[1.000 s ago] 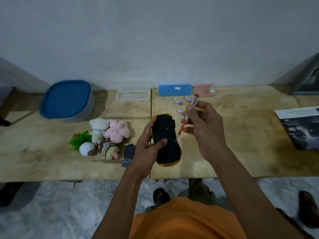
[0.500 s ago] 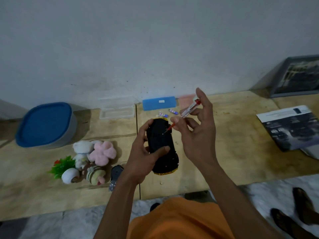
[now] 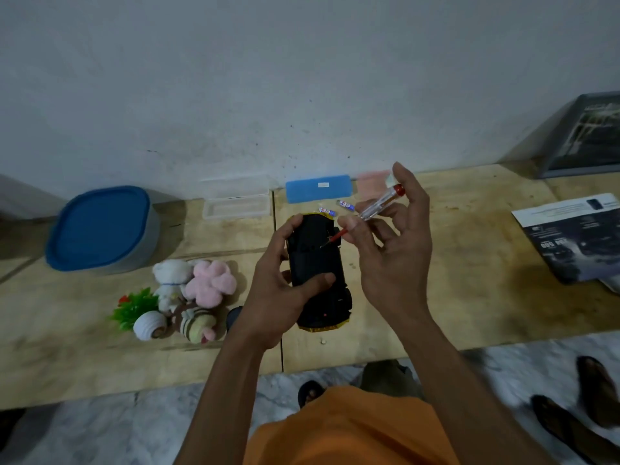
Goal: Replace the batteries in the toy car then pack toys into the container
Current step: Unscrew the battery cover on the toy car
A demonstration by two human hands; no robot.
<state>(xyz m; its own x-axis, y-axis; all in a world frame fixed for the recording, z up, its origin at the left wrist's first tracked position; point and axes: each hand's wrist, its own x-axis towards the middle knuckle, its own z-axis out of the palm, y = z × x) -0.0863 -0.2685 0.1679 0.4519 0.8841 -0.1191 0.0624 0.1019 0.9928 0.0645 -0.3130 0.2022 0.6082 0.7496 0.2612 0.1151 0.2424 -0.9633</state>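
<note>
My left hand (image 3: 278, 293) grips the toy car (image 3: 317, 263), which is turned upside down so its black underside faces me, yellow trim showing at both ends. My right hand (image 3: 389, 250) holds a screwdriver (image 3: 375, 206) with a clear handle and red cap; its tip rests on the car's underside near the far end. Two small batteries (image 3: 335, 209) lie just behind the car. A grey container with a blue lid (image 3: 100, 226) stands shut at the left. Plush toys (image 3: 191, 293) and a green plastic plant (image 3: 134, 307) sit in a pile in front of it.
A clear open case (image 3: 236, 206), a blue box (image 3: 318, 188) and a pink item (image 3: 370, 181) lie along the wall. A dark booklet (image 3: 577, 236) and a framed picture (image 3: 587, 139) are at the right. A small dark part (image 3: 233, 317) lies left of my wrist. Sandals (image 3: 577, 407) are on the floor.
The view shifted left and down. My right hand brought the screwdriver tip from beside the car onto its underside; my left hand kept hold of the car.
</note>
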